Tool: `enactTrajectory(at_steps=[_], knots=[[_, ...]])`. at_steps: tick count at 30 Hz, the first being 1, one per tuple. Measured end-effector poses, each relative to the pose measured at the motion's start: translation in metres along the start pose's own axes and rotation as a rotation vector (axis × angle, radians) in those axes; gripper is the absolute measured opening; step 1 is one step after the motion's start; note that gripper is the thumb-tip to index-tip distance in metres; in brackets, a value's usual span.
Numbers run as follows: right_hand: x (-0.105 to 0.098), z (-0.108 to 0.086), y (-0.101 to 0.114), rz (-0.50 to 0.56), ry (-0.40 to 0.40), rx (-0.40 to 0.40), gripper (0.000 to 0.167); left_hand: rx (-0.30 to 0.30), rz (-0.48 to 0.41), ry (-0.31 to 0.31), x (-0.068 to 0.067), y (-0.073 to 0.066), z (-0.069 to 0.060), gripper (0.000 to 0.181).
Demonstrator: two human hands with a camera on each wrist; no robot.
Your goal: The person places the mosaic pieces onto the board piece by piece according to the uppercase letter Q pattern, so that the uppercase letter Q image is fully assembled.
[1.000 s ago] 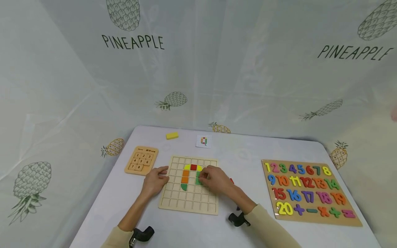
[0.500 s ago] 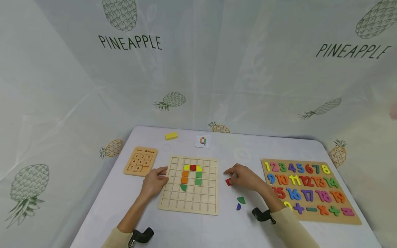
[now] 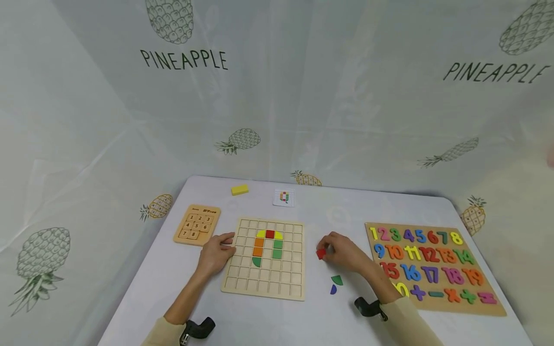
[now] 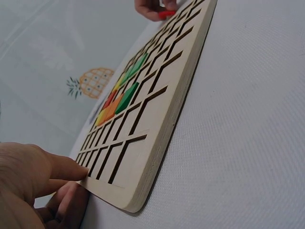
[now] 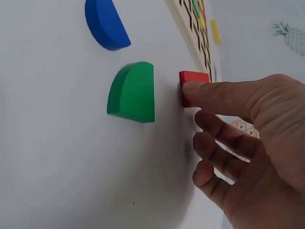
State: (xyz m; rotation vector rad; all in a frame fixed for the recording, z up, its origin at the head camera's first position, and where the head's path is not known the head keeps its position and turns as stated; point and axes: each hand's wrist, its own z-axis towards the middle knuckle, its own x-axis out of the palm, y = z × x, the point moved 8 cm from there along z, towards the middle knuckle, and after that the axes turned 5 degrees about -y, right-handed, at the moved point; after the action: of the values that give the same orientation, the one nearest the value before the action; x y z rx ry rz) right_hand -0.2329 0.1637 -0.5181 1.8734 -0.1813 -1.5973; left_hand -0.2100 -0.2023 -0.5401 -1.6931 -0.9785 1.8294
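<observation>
A wooden grid board lies on the table, holding yellow, red, orange and green pieces in an arch shape. My left hand rests at its left edge; the left wrist view shows a fingertip touching the rim. Right of the board, my right hand pinches a red square tile. The thumb presses on the tile's face in the right wrist view, partly covering it. Closer to me lie a green quarter-circle piece and a blue half-circle piece.
Behind the board lie a small pattern card and a yellow block. A wooden number slide puzzle sits at the left. On the right, a board of coloured numbers lies partly under my right forearm.
My right hand has left the green tiles on the grid board, moved right to the red tile and now pinches it. The left hand has stayed at the board's edge.
</observation>
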Motion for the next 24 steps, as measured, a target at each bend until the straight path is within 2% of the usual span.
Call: enactTrajectory(at_steps=[6, 12, 17, 24], knots=[[0.000, 0.000, 0.007, 0.079, -0.012, -0.041, 0.014, 0.006, 0.000, 0.007, 0.001, 0.000, 0.001, 0.048], [0.004, 0.003, 0.028, 0.164, -0.007, -0.096, 0.014, 0.009, 0.002, 0.009, 0.002, 0.001, 0.002, 0.048], [0.017, 0.009, 0.049, 0.191, 0.025, -0.135, 0.017, 0.011, 0.001, 0.007, 0.002, 0.002, 0.002, 0.048], [0.043, 0.017, 0.082, 0.237, 0.049, -0.163, 0.014, -0.011, 0.007, 0.008, 0.002, 0.003, 0.000, 0.049]])
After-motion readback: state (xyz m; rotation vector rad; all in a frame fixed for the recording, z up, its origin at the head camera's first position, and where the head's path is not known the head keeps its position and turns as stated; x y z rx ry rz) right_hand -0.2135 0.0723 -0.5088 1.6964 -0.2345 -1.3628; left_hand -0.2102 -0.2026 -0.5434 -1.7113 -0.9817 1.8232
